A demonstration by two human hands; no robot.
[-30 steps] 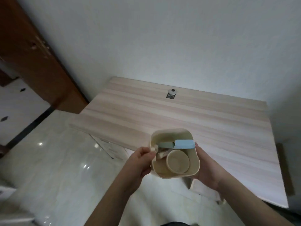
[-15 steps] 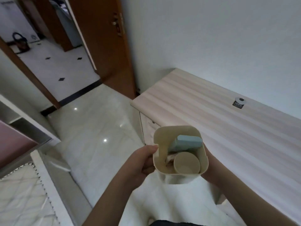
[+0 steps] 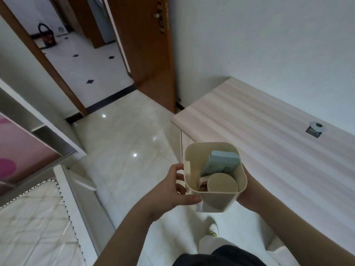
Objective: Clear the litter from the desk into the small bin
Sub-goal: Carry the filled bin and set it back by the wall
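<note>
The small bin (image 3: 215,200) is held in the air between both hands, above the floor and just off the near edge of the desk (image 3: 269,146). The left hand (image 3: 169,192) is wrapped round its left wall, thumb laid along the near lower face and fingertips curled at the rim. The right hand (image 3: 247,191) is pressed to the right wall; its fingers are hidden behind the bin, so its grasp cannot be told. Between the two sets of fingers, inside the bin, a paper cup (image 3: 222,183) is seen nearest, a blue box (image 3: 221,164) beyond it, and crumpled scraps (image 3: 201,182) to the left. Left of the left fingers, open tiled floor (image 3: 123,143) is bounded by a bed edge (image 3: 76,198). Farther off, a doorway (image 3: 84,60) stands open beside a brown door (image 3: 151,54).
</note>
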